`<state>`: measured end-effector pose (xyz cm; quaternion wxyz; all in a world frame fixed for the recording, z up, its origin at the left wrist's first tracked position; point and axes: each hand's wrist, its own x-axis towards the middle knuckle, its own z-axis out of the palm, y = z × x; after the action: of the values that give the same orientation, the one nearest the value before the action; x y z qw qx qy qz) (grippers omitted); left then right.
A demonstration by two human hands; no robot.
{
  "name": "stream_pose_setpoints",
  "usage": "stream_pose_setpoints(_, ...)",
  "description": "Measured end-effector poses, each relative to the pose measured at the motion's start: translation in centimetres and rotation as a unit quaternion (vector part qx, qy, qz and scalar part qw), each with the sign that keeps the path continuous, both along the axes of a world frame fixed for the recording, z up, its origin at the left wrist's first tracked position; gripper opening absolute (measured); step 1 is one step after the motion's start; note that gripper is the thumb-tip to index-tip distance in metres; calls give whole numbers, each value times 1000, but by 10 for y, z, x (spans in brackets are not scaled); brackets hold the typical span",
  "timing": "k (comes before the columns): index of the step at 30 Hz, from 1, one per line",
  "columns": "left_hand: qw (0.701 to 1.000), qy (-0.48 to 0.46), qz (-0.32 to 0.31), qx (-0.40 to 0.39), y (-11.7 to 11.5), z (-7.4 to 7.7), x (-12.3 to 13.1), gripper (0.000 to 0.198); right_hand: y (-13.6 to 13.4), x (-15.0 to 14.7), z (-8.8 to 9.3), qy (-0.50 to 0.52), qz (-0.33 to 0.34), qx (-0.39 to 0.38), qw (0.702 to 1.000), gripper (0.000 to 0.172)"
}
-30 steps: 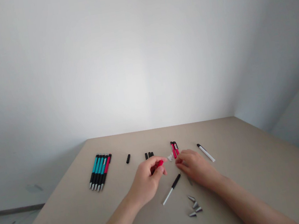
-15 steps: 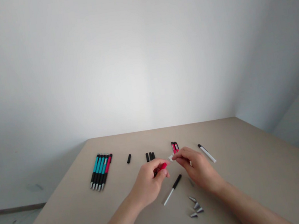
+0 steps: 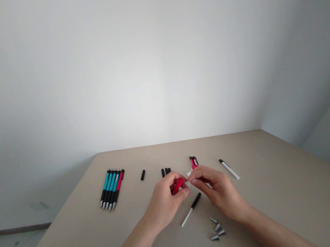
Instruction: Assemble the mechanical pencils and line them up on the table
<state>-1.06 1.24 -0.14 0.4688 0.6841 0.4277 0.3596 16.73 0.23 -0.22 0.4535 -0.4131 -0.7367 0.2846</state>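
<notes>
My left hand (image 3: 170, 193) is closed round a red pen barrel (image 3: 178, 185), whose far end points toward my other hand. My right hand (image 3: 214, 186) pinches thumb and forefinger together right at that end; what sits between the fingertips is too small to make out. Below the hands lies a black grip with a white stem (image 3: 191, 209). Silver cone-shaped pen tips (image 3: 217, 228) are scattered nearer to me. Behind the right hand, red pen barrels with black tops (image 3: 193, 162) and a small white piece (image 3: 188, 173) are partly hidden.
On the left of the table (image 3: 76, 237), assembled teal and red pens (image 3: 112, 189) lie in a row. A single black grip (image 3: 142, 175) and several more black grips (image 3: 166, 171) lie toward the back. A white stick with a black clip (image 3: 229, 169) rests at right. The wall (image 3: 154, 58) stands behind.
My right hand has come left and slightly down, bringing its fingertips to the end of the red barrel. The barrel has tilted a little and shows more in my left hand.
</notes>
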Motion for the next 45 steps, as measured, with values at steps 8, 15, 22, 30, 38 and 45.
stream_pose_setpoints(8, 999, -29, 34, 3, 0, 5, 0, 14, -1, -4, 0, -6, 1, -29, 1000, 13)
stream_pose_setpoints(15, 997, -59, 30, -48, 1, 3, 3, 18, -4, -3, -1, -25, 19, 21, 999, 26)
stream_pose_setpoints(22, 994, -78, -29, -77, 0, 5, 0, 22, -6, -3, 4, -29, 3, 55, 998, 20)
stream_pose_setpoints(30, 981, -151, -74, -96, -1, 5, -1, 20, -6, -3, 0, -12, -32, 32, 999, 18)
stream_pose_setpoints(38, 995, -60, -45, -63, -1, 5, 0, 31, -4, 1, -2, 11, -61, 13, 998, 12)
stream_pose_setpoints(45, 996, -32, -73, -38, 0, 2, 0, 26, -3, 0, 0, -5, -32, 63, 997, 11)
